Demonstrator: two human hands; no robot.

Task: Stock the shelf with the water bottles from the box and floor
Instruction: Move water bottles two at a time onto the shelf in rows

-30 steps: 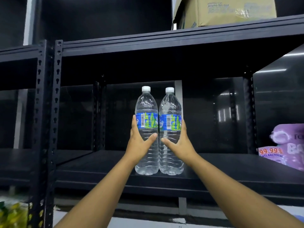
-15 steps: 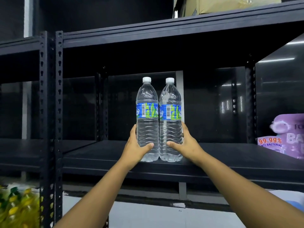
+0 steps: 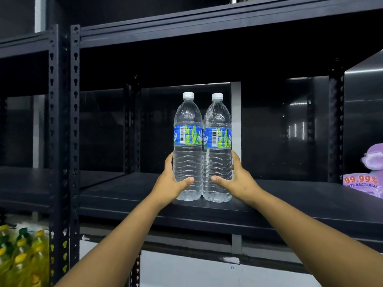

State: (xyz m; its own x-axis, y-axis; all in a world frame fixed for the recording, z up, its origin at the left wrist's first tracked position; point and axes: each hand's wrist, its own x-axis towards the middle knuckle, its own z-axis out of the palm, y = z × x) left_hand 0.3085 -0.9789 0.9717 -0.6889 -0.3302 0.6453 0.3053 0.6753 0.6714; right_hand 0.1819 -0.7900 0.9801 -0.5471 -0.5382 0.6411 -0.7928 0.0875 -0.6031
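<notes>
Each hand's fingers wrap one upright bottle low down: left hand (image 3: 170,183) left bottle (image 3: 188,146), right hand (image 3: 238,180) right bottle (image 3: 217,150), seemingly on shelf (image 3: 290,201)

The place is dim overall, the black shelf (image 3: 207,206) soaking up most of the light. The space under the upper board lies in deep shadow. Cool light comes from overhead and behind me: strip lamps show as thin white streaks on the glossy back panel (image 3: 296,131) at the right. The two water bottles (image 3: 202,158) catch small sharp glints on their shoulders and stand crisp, labels readable. Both forearms are evenly lit. The wide lens bends the uprights and shelf edges outward near the borders. The yellow bottles (image 3: 22,257) at lower left and the purple pack (image 3: 364,179) at far right look soft and smeared.
</notes>
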